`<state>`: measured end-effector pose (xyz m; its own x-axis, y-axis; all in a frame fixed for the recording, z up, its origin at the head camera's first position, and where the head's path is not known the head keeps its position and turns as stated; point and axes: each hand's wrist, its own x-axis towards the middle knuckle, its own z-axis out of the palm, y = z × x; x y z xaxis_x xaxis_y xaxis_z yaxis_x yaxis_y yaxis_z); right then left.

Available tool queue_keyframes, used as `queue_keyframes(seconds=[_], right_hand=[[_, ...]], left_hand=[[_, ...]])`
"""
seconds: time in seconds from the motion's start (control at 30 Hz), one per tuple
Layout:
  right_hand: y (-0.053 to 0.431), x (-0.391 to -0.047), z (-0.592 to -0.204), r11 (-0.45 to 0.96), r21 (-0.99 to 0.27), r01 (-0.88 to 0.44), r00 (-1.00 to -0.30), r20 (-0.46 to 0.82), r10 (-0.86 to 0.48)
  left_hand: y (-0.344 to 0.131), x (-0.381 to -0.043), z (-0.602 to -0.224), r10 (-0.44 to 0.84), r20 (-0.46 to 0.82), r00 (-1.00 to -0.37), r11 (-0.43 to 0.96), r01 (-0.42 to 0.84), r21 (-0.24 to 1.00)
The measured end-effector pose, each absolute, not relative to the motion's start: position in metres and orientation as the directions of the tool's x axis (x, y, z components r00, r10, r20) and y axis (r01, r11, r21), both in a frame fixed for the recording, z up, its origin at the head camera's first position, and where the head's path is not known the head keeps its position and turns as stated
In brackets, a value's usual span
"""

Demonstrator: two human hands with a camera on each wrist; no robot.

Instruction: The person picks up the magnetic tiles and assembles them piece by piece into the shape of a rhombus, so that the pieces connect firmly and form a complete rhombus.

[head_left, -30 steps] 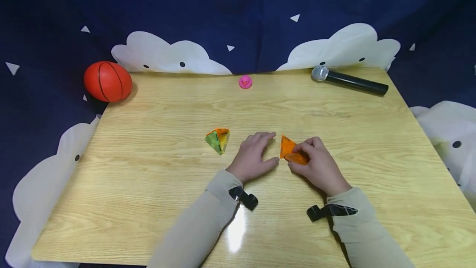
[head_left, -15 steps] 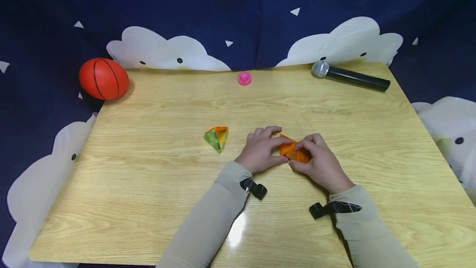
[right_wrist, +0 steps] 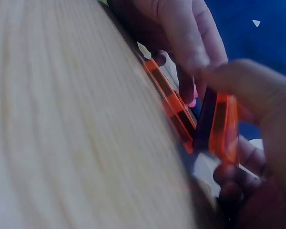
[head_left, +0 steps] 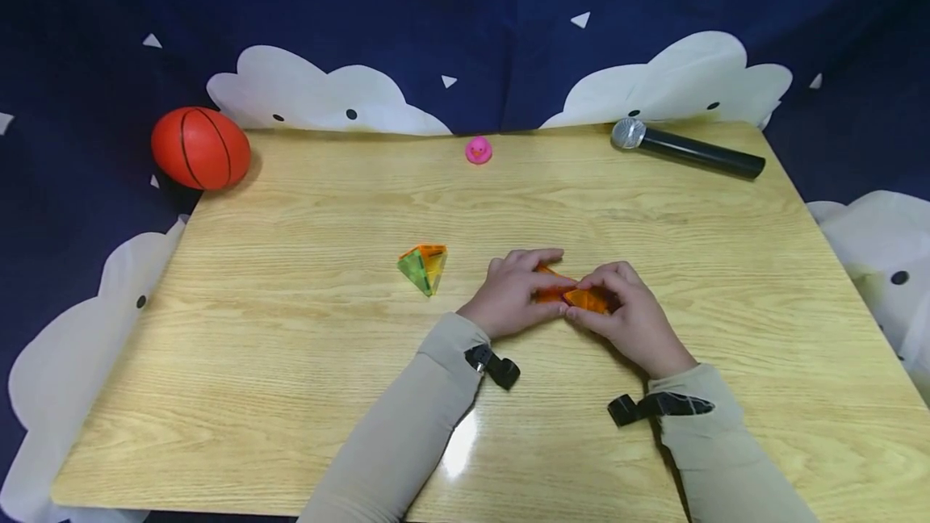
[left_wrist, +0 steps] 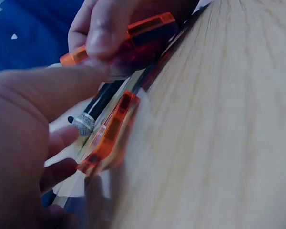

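Two translucent orange triangular magnetic tiles meet between my hands in the head view. My right hand [head_left: 641,324] pinches the tilted right tile [head_left: 590,301] between thumb and fingers; a dark purple strip [right_wrist: 207,117] runs along its edge in the right wrist view. Curled over the left tile [head_left: 550,295], low against the table, is my left hand [head_left: 510,297]. Its thumb and forefinger close in at the edge where the tiles come together, the thumb tip right by the right thumb. In the left wrist view its other fingers lie beside the low tile [left_wrist: 109,136].
To the left stands a small pyramid [head_left: 425,269] of green, orange and yellow tiles. Along the back of the wooden table [head_left: 305,345] are a red ball [head_left: 201,148], a pink rubber duck [head_left: 479,150] and a black microphone [head_left: 690,149]. A dark blue cloth hangs behind.
My left hand has moved right from beside the left tile to close over it. The right hand keeps its tile and has tilted it up against the other.
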<state>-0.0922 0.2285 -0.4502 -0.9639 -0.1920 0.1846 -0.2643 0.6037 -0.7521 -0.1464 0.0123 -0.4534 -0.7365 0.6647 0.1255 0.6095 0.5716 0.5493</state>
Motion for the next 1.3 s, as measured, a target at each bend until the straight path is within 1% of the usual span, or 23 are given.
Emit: queue_keyframes(seconds=[0.17,0.3,0.5,1.3], right_hand=[[0.2298,-0.0930,-0.4466,0.572,-0.779,-0.257,-0.964,0.167,-0.206],[0.2292,-0.0937,-0.4446,0.569,-0.781,-0.257,-0.962,0.152,-0.226],[0.2276,-0.0942,-0.4435,0.566,-0.777,-0.274,-0.956,0.157,-0.248],[0.2334,-0.0926,-0.4497,0.529,-0.810,-0.255,-0.961,0.155,-0.228]], left_hand=[[0.0076,-0.1475,-0.4528,0.682,0.157,-0.714,0.500,0.612,0.612],[0.0050,-0.1476,-0.4508,0.686,0.158,-0.710,0.481,0.606,0.634],[0.0029,-0.1471,-0.4488,0.697,0.154,-0.701,0.477,0.613,0.630],[0.0072,-0.1473,-0.4454,0.739,0.108,-0.665,0.458,0.614,0.643]])
